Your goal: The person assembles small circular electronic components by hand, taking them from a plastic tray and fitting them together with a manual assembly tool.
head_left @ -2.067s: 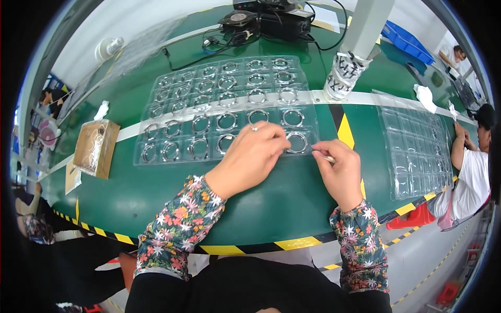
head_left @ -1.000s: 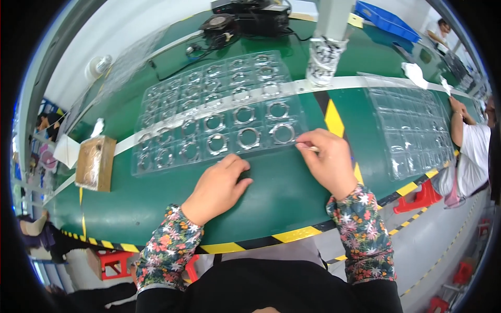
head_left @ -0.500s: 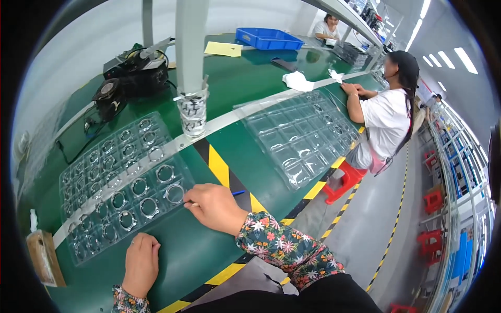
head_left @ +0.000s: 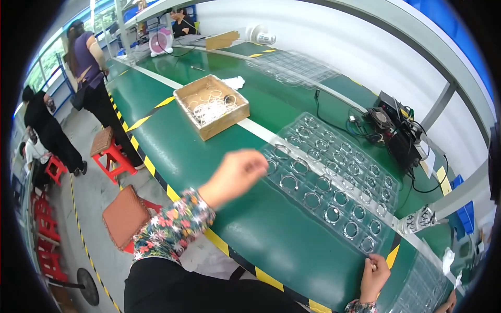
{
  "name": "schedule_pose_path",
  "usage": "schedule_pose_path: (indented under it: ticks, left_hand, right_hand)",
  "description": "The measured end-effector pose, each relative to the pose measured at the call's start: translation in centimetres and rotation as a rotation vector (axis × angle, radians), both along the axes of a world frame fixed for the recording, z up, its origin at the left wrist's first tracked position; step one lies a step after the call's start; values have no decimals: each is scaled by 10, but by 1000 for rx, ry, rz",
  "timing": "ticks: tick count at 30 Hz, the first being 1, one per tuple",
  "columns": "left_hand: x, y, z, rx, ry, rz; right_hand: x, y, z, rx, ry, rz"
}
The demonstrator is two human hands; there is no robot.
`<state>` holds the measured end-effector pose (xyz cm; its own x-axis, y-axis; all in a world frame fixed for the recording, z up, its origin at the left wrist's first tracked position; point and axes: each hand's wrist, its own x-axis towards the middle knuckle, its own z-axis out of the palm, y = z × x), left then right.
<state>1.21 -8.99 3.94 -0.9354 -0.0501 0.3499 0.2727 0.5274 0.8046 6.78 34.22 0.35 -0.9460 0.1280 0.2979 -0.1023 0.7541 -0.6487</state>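
A clear plastic tray [head_left: 292,199] with several round compartments holds rows of metal rings, such as a ring [head_left: 332,214]. My left hand [head_left: 237,175] is raised beside the tray's left edge, slightly blurred. Its fingers are curled together, and whatever they may hold is hidden. My right hand [head_left: 374,276] rests at the tray's near right corner, fingers pinched around something small and pale that I cannot make out. Beyond my left hand stands an open wooden box [head_left: 201,128] containing a tangle of thin white loops [head_left: 213,109].
Black equipment with a fan [head_left: 380,119] and cables sits behind the tray, near a grey post [head_left: 459,201]. More clear trays [head_left: 292,68] lie at the back and at lower right [head_left: 417,292]. A brown-topped stool [head_left: 125,216] stands left; another person's hand [head_left: 448,302] shows at lower right.
The view has swung left, bringing the wooden box and stools into sight. My left hand has lifted off the table and moved to the tray's left side. My right hand stays near the tray's right corner.
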Motion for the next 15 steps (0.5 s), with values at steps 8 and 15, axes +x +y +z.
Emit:
schedule_pose_path:
  ticks: [8, 15]
  left_hand:
    - [-98, -182, -6, -723, 293, 584]
    - [-125, -188, -30, -734, 208, 697]
  right_hand:
    - [-9, -8, 2, 31, 157, -67]
    - [-18, 6, -1, 176, 321, -169]
